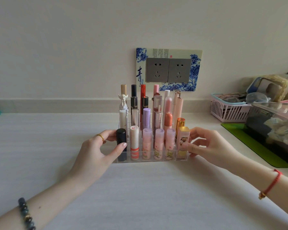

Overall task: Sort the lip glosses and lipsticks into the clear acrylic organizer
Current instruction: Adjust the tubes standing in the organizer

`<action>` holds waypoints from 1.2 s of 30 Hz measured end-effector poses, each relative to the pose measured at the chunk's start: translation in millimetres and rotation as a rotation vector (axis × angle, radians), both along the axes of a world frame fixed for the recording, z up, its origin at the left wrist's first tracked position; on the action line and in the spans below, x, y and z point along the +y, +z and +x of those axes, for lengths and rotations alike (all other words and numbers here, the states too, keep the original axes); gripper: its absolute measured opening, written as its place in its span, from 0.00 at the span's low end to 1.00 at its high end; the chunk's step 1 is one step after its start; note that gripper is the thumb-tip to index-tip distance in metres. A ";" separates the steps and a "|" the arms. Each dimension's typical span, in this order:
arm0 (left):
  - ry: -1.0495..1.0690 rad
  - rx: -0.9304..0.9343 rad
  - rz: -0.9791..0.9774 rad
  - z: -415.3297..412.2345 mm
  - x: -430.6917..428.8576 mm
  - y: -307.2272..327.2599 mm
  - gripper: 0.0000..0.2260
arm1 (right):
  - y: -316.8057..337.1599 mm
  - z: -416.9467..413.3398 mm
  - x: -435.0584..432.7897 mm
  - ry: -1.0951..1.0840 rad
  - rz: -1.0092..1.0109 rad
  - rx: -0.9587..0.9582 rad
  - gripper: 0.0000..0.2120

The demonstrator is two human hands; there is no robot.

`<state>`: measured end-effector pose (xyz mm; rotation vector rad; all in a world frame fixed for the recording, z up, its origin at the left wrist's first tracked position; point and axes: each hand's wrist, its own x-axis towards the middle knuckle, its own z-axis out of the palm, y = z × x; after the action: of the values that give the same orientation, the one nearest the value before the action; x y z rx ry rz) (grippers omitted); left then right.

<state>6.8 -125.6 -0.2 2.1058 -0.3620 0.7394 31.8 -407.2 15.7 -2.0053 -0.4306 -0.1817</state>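
Head view: our left hand (pixel 99 147) and right hand (pixel 206 144) grip both ends of the clear tiered acrylic organizer (pixel 140 161), we judge to steady it

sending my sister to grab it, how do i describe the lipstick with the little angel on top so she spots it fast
Find the clear acrylic organizer on the white desk below the wall sockets. In its leftmost column, behind a plain white tube, stands the angel lipstick. It alone has a small white winged figure on its silvery cap.
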 end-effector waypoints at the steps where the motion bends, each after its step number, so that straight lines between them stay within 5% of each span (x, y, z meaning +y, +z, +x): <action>1: 0.001 0.002 -0.001 -0.1 0.1 0.0 0.10 | -0.3 -0.1 -0.4 -0.001 0.002 -0.002 0.20; 8: -0.013 0.030 -0.005 -0.3 1.5 0.8 0.12 | 8.8 -3.3 -4.6 -0.057 0.052 -0.042 0.18; 13: -0.003 0.106 -0.059 -0.4 0.9 1.0 0.27 | 42.0 7.2 -8.7 -0.149 0.048 -0.223 0.06; 21: -0.028 0.287 0.072 4.7 5.4 -6.5 0.47 | 75.7 36.9 11.7 -0.223 -0.141 -0.267 0.12; 36: -0.040 0.315 0.114 9.0 11.5 -16.7 0.24 | 78.6 41.8 11.3 -0.172 -0.235 -0.210 0.11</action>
<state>15.8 -114.2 -16.9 2.2718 -0.2768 0.3607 73.7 -395.9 94.3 -2.2657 -0.4268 -0.4708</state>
